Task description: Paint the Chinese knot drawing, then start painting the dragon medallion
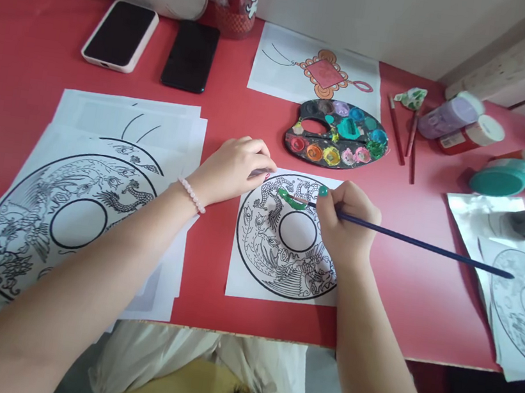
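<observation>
My right hand [345, 223] is closed around a long dark blue paintbrush [425, 245]; its tip rests on a green painted patch at the top of the ring drawing on a small white sheet [286, 238]. My left hand [234, 168], with a pink bead bracelet at the wrist, is curled and presses down on the sheet's upper left corner. The handle of the brush points to the right across the red table [399, 292].
A paint palette [337, 135] with several colour wells lies just beyond the sheet. Two brushes [403, 138] and paint bottles [465, 123] lie at the right. A stack of larger printed sheets [72, 210] is at the left, two phones [157, 44] at the back, more prints [519, 301] at right.
</observation>
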The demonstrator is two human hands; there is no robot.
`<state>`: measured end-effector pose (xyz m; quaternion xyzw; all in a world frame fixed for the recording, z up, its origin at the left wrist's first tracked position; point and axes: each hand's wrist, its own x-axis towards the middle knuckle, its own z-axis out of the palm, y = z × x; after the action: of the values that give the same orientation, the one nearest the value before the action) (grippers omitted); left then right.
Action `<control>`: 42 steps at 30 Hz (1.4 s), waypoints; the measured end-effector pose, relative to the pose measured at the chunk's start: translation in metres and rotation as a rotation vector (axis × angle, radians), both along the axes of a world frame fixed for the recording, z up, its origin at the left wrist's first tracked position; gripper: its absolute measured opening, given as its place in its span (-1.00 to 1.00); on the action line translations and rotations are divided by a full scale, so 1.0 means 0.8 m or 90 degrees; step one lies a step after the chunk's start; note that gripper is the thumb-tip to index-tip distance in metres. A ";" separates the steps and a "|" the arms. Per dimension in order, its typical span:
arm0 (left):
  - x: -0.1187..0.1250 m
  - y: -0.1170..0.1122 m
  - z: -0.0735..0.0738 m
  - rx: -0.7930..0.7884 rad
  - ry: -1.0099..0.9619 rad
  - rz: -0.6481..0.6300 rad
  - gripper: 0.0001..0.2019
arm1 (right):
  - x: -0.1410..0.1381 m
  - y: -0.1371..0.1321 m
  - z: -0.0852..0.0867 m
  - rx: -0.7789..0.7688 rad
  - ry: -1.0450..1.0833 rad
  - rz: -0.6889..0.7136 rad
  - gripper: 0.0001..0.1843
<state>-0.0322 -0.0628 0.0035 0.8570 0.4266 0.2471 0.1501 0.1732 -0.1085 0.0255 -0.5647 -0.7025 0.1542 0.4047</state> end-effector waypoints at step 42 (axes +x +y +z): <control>0.000 0.000 0.002 -0.010 0.002 -0.005 -0.83 | -0.002 0.002 -0.009 -0.001 0.032 0.065 -0.67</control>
<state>-0.0322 -0.0631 0.0050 0.8577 0.4255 0.2420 0.1571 0.1713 -0.1073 0.0185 -0.5247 -0.7196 0.1894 0.4135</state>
